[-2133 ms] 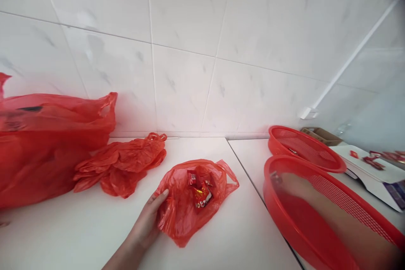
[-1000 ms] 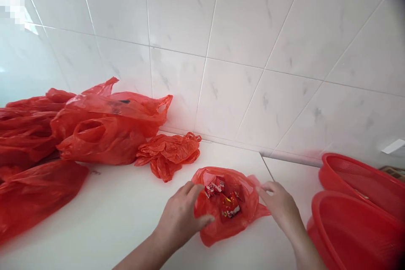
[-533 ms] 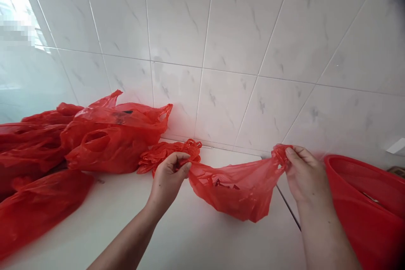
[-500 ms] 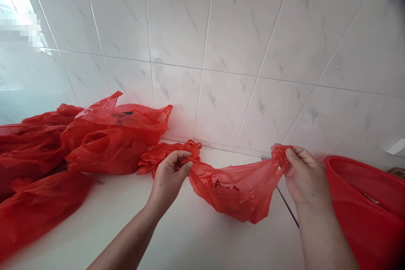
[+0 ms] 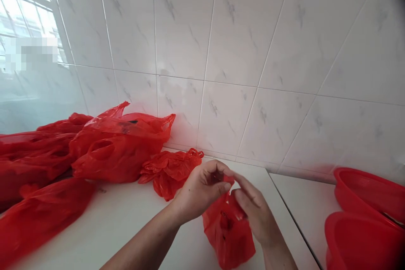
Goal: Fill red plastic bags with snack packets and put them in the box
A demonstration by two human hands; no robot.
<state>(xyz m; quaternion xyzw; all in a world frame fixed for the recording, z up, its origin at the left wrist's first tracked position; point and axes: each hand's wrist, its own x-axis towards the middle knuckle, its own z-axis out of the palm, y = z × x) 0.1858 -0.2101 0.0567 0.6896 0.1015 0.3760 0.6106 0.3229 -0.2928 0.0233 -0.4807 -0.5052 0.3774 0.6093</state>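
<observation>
Head | left hand (image 5: 200, 194) pinching red bag (image 5: 230, 242) | right hand (image 5: 257, 213) curled against it (grip unclear)

Bright daylight glares through the window (image 5: 27, 14) at left.

Small translucent red plastic bag (image 5: 234, 240): neck partly hidden by left hand (image 5: 202, 192) and right hand (image 5: 256, 213); contents indistinct through film.
Right hand: slightly blurred; grip unclear.
Crumpled red plastic bag bundle (image 5: 172, 168): partly covered by left hand.
Elongated red plastic bag (image 5: 44, 215): blurred, cut by left edge.
Two rounded red plastic baskets (image 5: 357, 240): cut by right edge.
Barred window (image 5: 27, 2): cut off, partly pixelated.
</observation>
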